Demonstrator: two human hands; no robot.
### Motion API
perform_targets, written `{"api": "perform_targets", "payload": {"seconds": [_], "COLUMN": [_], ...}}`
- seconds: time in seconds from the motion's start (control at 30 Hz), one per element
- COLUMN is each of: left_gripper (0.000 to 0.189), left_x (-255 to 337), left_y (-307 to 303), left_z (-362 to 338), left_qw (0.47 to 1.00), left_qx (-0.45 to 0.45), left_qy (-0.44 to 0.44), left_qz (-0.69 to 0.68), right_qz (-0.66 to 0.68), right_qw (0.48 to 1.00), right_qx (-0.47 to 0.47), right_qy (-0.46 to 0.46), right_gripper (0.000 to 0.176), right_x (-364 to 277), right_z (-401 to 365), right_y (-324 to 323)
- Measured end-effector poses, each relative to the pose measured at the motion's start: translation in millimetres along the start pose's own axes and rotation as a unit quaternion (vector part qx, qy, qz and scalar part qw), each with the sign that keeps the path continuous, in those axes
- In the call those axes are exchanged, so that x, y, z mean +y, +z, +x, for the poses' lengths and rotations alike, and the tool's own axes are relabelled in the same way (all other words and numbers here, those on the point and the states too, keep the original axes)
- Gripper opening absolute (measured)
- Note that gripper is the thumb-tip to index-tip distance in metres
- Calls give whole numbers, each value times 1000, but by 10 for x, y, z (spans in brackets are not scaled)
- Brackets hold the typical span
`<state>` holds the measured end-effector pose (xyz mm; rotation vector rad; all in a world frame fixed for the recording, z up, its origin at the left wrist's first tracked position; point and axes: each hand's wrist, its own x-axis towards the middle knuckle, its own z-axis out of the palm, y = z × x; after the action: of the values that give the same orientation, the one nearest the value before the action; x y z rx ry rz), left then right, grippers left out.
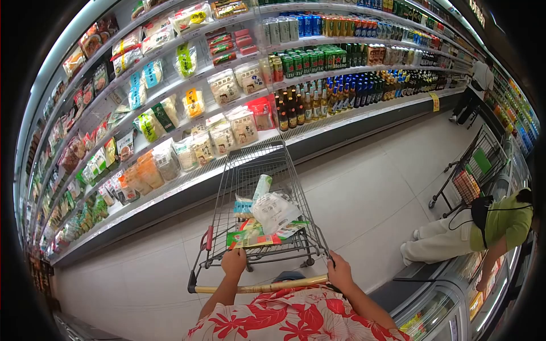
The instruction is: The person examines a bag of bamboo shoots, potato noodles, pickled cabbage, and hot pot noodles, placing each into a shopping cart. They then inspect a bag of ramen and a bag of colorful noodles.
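A wire shopping cart stands in front of me in a supermarket aisle. Its wooden handle bar runs across just above my red-and-white flowered shirt. My left hand rests on the cart's rear rim, above the handle. My right hand grips the right end of the handle. Inside the cart lie a white plastic bag, a pale green tube-shaped pack and a flat green and red packet.
Chilled shelves with packaged food, bottles and cans line the left side. At the right a person in a green top bends over a chest freezer, beside another cart. Another person stands far down the aisle.
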<state>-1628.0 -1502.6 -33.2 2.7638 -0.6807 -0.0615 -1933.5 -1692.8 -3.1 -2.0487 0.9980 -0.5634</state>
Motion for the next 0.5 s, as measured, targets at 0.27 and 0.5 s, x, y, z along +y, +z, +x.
{"api": "perform_targets", "payload": {"seconds": [0.27,0.5], "left_gripper": [30,27], "left_x": [574,1150], "left_y": [156,439], "left_z": [-401,-404], "left_qw": [998,985], "left_qx": [14,94], "left_qy": [-64,-139], "left_qz": [-25,-43], "right_qz": [-15,5], "right_qw": [994,978], "right_qx": [-98,-201], "right_qy": [-52,-49], "right_gripper": [37,37], "right_x": [407,639], "right_z": [859,1870], "right_y": [-538,-678]}}
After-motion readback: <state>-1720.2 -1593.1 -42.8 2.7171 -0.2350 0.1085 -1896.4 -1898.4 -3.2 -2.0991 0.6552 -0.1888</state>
